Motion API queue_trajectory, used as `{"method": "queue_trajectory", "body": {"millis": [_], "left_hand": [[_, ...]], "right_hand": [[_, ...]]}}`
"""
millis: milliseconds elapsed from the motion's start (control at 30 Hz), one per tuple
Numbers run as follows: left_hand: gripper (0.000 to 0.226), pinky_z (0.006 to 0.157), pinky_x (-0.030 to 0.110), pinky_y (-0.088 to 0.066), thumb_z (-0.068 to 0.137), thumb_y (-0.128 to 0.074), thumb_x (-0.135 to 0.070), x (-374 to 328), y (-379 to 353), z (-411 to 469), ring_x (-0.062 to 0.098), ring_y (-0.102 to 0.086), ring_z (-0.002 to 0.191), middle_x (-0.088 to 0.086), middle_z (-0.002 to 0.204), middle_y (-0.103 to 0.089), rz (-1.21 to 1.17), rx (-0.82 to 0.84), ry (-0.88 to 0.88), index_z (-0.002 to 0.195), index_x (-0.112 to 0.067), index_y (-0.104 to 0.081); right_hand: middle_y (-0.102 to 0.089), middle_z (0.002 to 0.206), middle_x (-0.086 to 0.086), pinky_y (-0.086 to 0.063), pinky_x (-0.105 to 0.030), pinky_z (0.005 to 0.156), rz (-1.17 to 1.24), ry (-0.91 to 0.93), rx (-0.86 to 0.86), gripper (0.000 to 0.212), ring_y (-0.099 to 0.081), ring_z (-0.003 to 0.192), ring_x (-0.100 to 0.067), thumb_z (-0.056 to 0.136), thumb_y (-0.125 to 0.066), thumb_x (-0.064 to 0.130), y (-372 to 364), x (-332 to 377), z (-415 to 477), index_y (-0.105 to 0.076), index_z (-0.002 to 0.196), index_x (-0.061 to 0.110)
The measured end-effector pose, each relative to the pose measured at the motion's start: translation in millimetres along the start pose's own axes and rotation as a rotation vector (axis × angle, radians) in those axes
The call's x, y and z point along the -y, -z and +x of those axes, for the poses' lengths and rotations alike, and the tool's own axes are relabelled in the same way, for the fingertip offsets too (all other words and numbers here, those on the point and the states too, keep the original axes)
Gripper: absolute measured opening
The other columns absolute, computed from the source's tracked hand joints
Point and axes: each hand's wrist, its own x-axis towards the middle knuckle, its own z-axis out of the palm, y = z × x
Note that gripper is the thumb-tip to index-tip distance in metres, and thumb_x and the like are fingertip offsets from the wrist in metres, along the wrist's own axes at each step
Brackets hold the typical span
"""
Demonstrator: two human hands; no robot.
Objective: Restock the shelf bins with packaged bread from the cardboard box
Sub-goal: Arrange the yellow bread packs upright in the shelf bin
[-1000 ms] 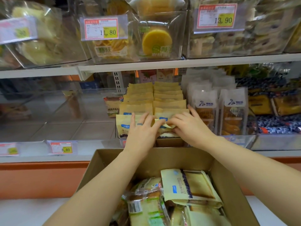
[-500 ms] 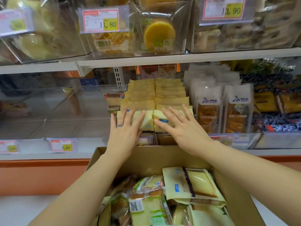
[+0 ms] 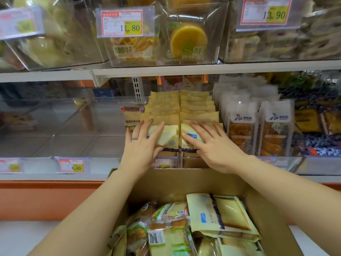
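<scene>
Two rows of pale yellow bread packets (image 3: 180,106) stand upright in a clear shelf bin (image 3: 186,162) on the middle shelf. My left hand (image 3: 142,145) lies flat with straight fingers against the front packet of the left row (image 3: 168,138). My right hand (image 3: 210,143) presses flat on the front packet of the right row (image 3: 188,148). Below my forearms sits the open cardboard box (image 3: 175,183), holding more yellow bread packets (image 3: 221,215) and green-labelled sliced bread packs (image 3: 169,235).
Left of the yellow rows a single toast pack (image 3: 132,115) stands in an otherwise bare clear bin (image 3: 55,126). White bread bags (image 3: 258,126) fill the bin on the right. The shelf above (image 3: 203,68) carries clear bins with price tags.
Both hands went from pinching at the front packets with curled fingers to lying flat against them. The view has moved closer to the shelf.
</scene>
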Motion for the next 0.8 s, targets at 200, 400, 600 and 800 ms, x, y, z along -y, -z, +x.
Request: {"method": "queue_trajectory", "body": {"millis": [200, 400, 600, 800], "left_hand": [[0.037, 0.100, 0.043, -0.036, 0.085, -0.060, -0.017, 2.2, 16.6, -39.5, 0.029, -0.047, 0.113, 0.008, 0.123, -0.048, -0.155, -0.235, -0.052, 0.121, -0.017, -0.055], [0.046, 0.109, 0.040, -0.023, 0.094, -0.048, -0.039, -10.9, 19.7, -43.0, 0.018, -0.051, 0.122, -0.004, 0.133, -0.053, -0.067, 0.256, -0.035, 0.138, -0.028, -0.042], [0.062, 0.113, 0.057, 0.005, 0.093, -0.039, -0.056, -15.6, 17.2, -23.9, 0.025, -0.041, 0.131, 0.001, 0.140, -0.047, 0.089, 0.478, 0.016, 0.148, -0.039, -0.015], [0.063, 0.114, 0.062, 0.004, 0.092, -0.042, -0.057, -27.0, 23.7, -17.6, 0.029, -0.040, 0.132, 0.007, 0.141, -0.045, 0.095, 0.565, 0.060, 0.147, -0.037, -0.018]], "right_hand": [[-0.051, 0.136, -0.014, -0.035, -0.045, 0.105, 0.265, 0.071, -0.244, 0.040, -0.043, 0.126, -0.030, 0.087, -0.053, 0.016, 20.5, 25.1, -31.6, -0.058, 0.126, 0.013], [-0.044, 0.141, 0.005, -0.030, -0.031, 0.109, 0.434, -0.037, 0.100, 0.050, -0.038, 0.130, -0.014, 0.096, -0.047, 0.024, 27.8, 57.9, -15.2, -0.036, 0.144, 0.024], [-0.051, 0.137, 0.002, -0.047, -0.036, 0.096, 0.473, -0.172, 0.244, 0.055, -0.048, 0.123, -0.019, 0.090, -0.053, 0.024, 30.4, 48.5, 6.0, -0.036, 0.142, 0.031], [-0.053, 0.134, 0.007, -0.047, -0.031, 0.096, 0.514, -0.095, 0.294, 0.051, -0.051, 0.119, -0.013, 0.091, -0.055, 0.028, 37.9, 43.0, 6.1, -0.041, 0.139, 0.035]]}}
